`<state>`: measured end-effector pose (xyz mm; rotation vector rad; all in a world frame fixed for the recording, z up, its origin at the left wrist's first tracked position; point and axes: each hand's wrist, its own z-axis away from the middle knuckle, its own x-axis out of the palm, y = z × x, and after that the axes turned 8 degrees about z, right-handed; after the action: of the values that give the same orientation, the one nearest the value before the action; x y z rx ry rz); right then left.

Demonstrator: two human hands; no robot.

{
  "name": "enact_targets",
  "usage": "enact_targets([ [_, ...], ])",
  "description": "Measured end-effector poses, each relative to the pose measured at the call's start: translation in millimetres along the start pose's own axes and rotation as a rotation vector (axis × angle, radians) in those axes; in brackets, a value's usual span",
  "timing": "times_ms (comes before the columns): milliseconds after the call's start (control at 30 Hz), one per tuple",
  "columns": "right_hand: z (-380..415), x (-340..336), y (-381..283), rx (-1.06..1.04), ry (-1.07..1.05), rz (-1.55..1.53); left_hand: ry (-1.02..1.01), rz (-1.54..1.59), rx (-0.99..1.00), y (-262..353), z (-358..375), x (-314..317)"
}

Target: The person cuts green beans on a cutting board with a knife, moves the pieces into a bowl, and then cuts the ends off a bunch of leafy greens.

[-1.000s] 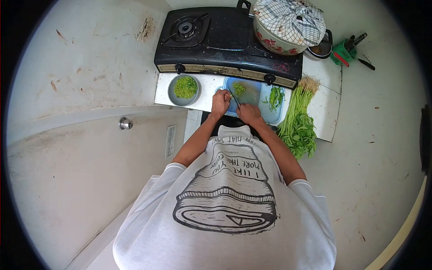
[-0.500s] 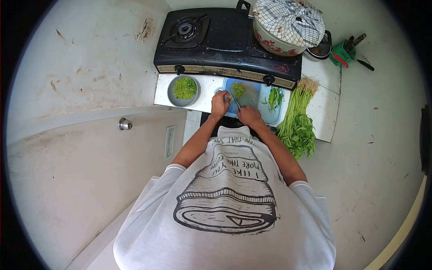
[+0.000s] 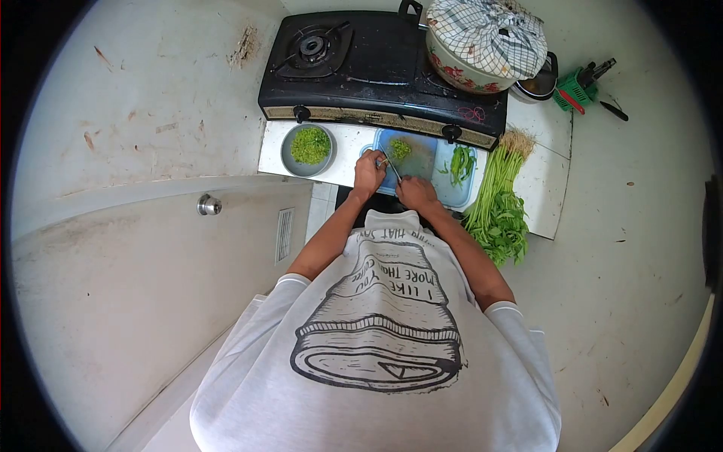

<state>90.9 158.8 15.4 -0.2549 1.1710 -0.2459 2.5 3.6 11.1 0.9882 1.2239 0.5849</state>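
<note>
My right hand is closed round the handle of a knife, whose blade points up and left over a blue cutting board. At the board's left edge my left hand has its fingers pinched together next to the blade. A small pale bit shows at those fingertips, too small to name. Just beyond the blade lies a little heap of chopped greens. Several loose green pieces, perhaps leaves or chillies, rest at the board's right end. To the left, a grey bowl holds more finely chopped greens.
A long-stemmed leafy bunch with roots lies right of the board. Behind stands a black two-burner stove bearing a cloth-covered floral pot. Farther right are a small pan, a green basket and a black-handled utensil.
The view has shifted very slightly. Both hands and the knife stay in nearly the same place, the blade moving only a little by my left fingertips.
</note>
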Motion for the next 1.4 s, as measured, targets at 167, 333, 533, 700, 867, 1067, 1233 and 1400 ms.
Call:
enact_targets([
  [167,-5,-6,-7,0.037,-0.005,-0.008,-0.021,-0.022,0.052,-6,-1,1],
  [333,-14,-4,-11,0.049,-0.044,0.023,-0.048,-0.046,0.056,-12,-2,1],
  [533,-9,-11,-11,0.035,-0.161,0.076,-0.04,-0.006,0.036,-10,0,-1],
  [700,-16,-6,-13,0.059,-0.086,0.05,-0.043,-0.027,0.044,-7,-1,0],
  [867,-9,-6,-7,0.049,-0.087,0.035,-0.034,0.0,0.046,-6,1,-2],
  [1067,3,-9,-2,-0.018,-0.004,-0.005,-0.047,0.025,0.026,-1,1,-5],
  [1233,1,-6,-3,-0.013,-0.022,-0.03,-0.042,0.016,0.04,-4,2,-3],
  [1400,1,-5,-4,-0.036,0.002,-0.032,-0.03,0.015,0.05,-11,0,-1],
])
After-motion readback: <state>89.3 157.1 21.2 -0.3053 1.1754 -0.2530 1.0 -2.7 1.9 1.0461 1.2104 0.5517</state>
